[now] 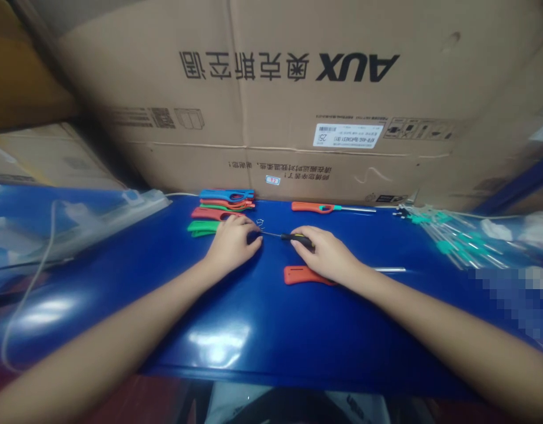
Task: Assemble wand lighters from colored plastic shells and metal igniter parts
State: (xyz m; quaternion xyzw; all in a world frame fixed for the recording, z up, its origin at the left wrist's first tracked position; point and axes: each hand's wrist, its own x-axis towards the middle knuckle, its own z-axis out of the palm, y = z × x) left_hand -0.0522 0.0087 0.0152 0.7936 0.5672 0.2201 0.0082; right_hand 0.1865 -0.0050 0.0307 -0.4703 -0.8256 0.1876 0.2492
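My right hand (325, 253) is closed round a small screwdriver (297, 238) with a black and yellow handle, its thin shaft pointing left. My left hand (233, 241) lies fingers curled on the blue table (236, 330), its fingertips meeting the screwdriver tip; what it pins there is hidden. Under my right wrist lies a red plastic lighter shell (300, 275) with a metal tube (390, 270) running right. Behind my left hand sits a pile of blue, red and green shells (222, 206). A small wire spring (260, 222) lies by my left fingers.
An assembled red lighter with a metal nozzle (331, 208) lies at the back. A heap of green-tipped metal tubes (452, 235) fills the right side. Clear plastic bags (77, 218) and a white cable (28, 294) occupy the left. A large cardboard box (298, 100) walls the back.
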